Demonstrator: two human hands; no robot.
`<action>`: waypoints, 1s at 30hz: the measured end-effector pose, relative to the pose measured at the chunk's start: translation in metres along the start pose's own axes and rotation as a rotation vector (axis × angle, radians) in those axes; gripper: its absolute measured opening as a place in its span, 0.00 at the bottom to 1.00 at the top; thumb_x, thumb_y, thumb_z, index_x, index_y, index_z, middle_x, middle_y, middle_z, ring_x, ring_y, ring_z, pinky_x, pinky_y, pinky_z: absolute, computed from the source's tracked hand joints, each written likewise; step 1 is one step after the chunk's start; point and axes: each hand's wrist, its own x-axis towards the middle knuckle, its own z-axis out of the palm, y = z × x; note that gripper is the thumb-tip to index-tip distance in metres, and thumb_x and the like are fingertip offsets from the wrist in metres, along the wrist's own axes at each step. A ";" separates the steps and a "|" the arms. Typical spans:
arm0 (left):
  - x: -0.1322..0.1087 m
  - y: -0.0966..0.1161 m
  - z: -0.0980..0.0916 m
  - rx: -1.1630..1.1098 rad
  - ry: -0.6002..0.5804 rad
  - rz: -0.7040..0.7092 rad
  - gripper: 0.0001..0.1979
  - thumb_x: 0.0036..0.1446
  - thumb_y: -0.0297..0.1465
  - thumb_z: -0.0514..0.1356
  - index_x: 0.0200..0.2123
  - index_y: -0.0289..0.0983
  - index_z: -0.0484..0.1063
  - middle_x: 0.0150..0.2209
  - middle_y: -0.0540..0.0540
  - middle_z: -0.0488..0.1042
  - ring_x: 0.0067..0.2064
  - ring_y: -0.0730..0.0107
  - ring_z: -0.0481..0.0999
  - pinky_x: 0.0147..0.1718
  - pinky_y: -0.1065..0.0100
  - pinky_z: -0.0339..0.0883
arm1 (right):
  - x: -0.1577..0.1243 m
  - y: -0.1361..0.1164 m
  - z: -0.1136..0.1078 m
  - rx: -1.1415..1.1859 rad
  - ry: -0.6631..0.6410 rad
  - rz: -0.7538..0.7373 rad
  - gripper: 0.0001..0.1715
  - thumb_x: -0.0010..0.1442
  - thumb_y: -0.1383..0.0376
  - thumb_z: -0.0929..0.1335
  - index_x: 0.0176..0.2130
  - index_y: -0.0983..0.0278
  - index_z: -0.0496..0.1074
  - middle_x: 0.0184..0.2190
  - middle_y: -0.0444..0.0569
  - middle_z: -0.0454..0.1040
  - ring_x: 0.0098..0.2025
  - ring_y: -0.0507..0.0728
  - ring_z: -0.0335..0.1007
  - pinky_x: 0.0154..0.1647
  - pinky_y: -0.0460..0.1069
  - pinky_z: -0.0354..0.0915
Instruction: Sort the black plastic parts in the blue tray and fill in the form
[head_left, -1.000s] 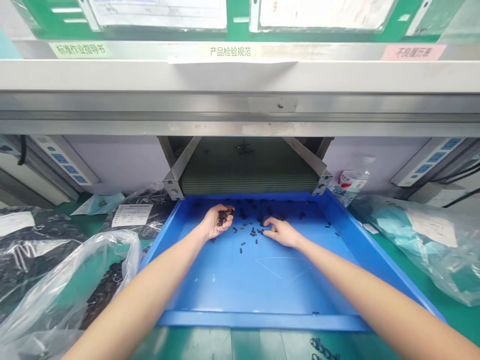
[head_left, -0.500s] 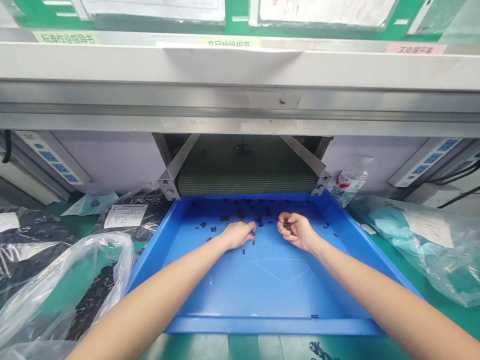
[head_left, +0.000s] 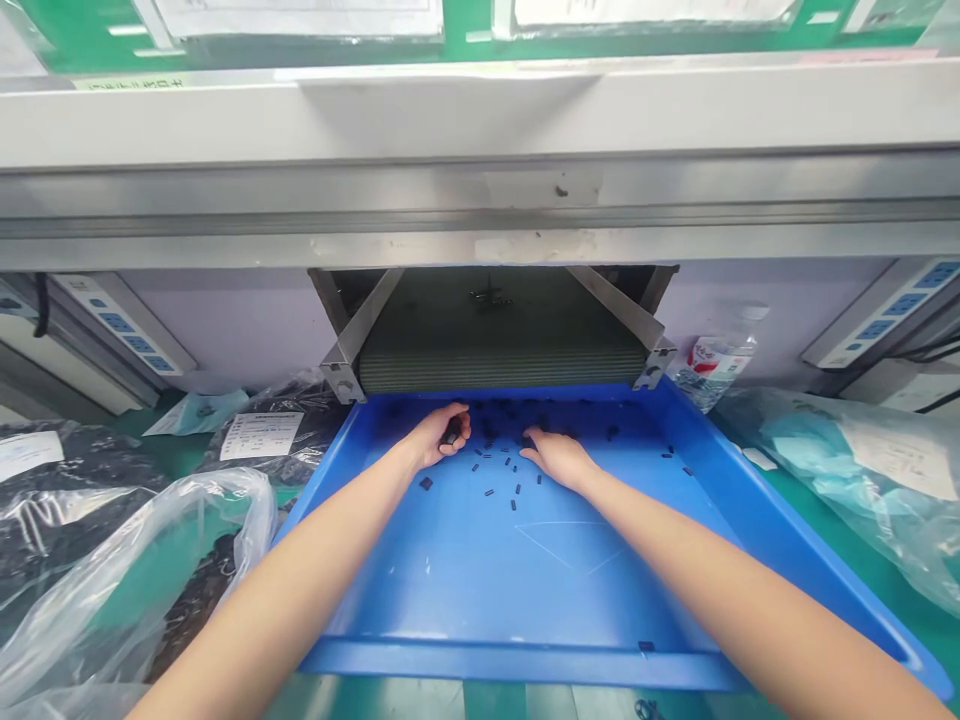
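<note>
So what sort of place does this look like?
Most likely a factory inspection or sorting station: a small conveyor belt ends over a blue plastic tray scattered with small black parts, and more black parts sit in labelled plastic bags alongside.

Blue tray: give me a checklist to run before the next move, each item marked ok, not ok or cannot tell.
1. Left hand gripping a part: ok, a dark part shows in its curled fingers.
2. Right hand holding nothing: cannot tell, its fingers curl down among the parts.
3. Loose parts all on the tray floor: not ok, one part sits at the front rim.
4. Tray under the belt end: ok, its far edge lies just below it.
5. Belt free of parts: not ok, a small dark cluster lies on it.
</note>
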 end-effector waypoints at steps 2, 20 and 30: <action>0.009 0.000 0.009 0.113 0.070 -0.014 0.13 0.58 0.34 0.41 0.28 0.36 0.60 0.23 0.46 0.64 0.23 0.70 0.66 0.19 0.71 0.57 | -0.003 0.002 0.002 -0.076 -0.010 -0.033 0.19 0.62 0.64 0.60 0.51 0.70 0.63 0.45 0.61 0.69 0.45 0.68 0.67 0.43 0.57 0.62; 0.028 -0.009 0.006 0.448 0.099 0.020 0.04 0.53 0.29 0.56 0.34 0.38 0.69 0.38 0.44 0.73 0.44 0.56 0.70 0.43 0.61 0.62 | -0.017 0.040 -0.008 0.544 0.266 0.202 0.18 0.62 0.67 0.53 0.21 0.62 0.53 0.19 0.45 0.58 0.22 0.52 0.60 0.23 0.46 0.57; 0.042 -0.012 -0.006 0.058 0.326 -0.061 0.11 0.60 0.26 0.42 0.31 0.35 0.63 0.25 0.46 0.71 0.18 0.78 0.64 0.16 0.75 0.55 | 0.001 0.049 -0.034 0.963 0.274 0.351 0.14 0.59 0.70 0.50 0.23 0.63 0.49 0.21 0.43 0.57 0.16 0.46 0.47 0.12 0.42 0.42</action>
